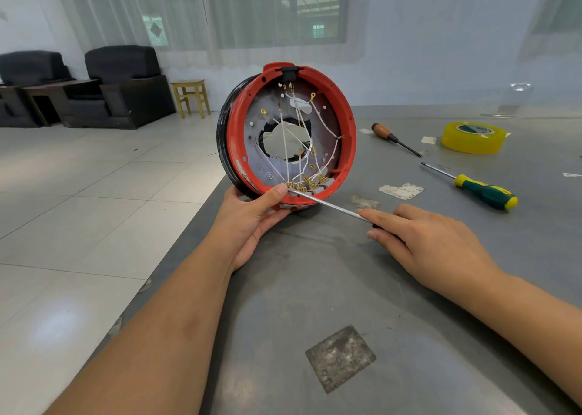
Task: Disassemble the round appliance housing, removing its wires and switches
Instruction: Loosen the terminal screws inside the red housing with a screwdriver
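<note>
The round red housing stands on its edge near the grey table's left side, its open inside facing me. White wires with brass terminals cross its metal plate and run to switches at the bottom rim. My left hand grips the lower rim, thumb on the inner edge. My right hand holds a screwdriver; its metal shaft reaches left to the terminals by my left thumb. The handle is hidden under the fingers.
A green and yellow screwdriver and a wooden-handled one lie to the right. A yellow tape roll sits at the back right. The table edge runs diagonally at left, with tiled floor, armchairs and a stool beyond.
</note>
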The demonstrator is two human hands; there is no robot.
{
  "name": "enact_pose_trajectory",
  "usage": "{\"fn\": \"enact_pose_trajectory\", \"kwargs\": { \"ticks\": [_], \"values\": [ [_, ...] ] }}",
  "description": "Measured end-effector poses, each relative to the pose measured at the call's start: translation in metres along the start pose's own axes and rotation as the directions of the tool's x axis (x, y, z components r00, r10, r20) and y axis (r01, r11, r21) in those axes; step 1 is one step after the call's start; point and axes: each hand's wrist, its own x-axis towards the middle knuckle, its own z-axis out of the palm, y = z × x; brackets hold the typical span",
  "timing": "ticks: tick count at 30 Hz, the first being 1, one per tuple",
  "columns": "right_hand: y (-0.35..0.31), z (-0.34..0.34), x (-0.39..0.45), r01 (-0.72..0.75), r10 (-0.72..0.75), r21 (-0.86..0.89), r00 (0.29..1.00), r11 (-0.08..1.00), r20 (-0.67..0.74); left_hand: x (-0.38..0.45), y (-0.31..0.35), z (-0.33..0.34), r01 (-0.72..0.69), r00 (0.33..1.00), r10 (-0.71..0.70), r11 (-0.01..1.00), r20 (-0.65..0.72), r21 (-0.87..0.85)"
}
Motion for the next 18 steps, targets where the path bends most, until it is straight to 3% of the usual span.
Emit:
{"fn": "enact_pose_trajectory", "kwargs": {
  "ticks": [7, 12, 15, 18],
  "values": [
    [0.017, 0.001, -0.002, -0.078, 0.094, 0.127, 0.988, 0.989, -0.125, 0.000, 0.001, 0.001, 0.004, 1.000, -0.005, 0.999, -0.022, -0.049],
    [0.034, 0.004, 0.001, -0.194, 0.251, 0.234, 0.938, 0.953, -0.241, 0.000, 0.003, 0.002, 0.026, 0.999, -0.030, 0.997, -0.043, -0.077],
    [0.047, 0.009, 0.007, -0.369, 0.408, 0.191, 0.879, 0.910, -0.245, 0.001, 0.003, 0.003, 0.029, 0.998, -0.035, 0.995, -0.060, -0.092],
    [0.062, 0.017, 0.009, -0.483, 0.478, 0.039, 0.848, 0.875, -0.230, 0.002, 0.003, 0.003, 0.028, 0.997, -0.035, 0.995, -0.070, -0.101]
  ]
}}
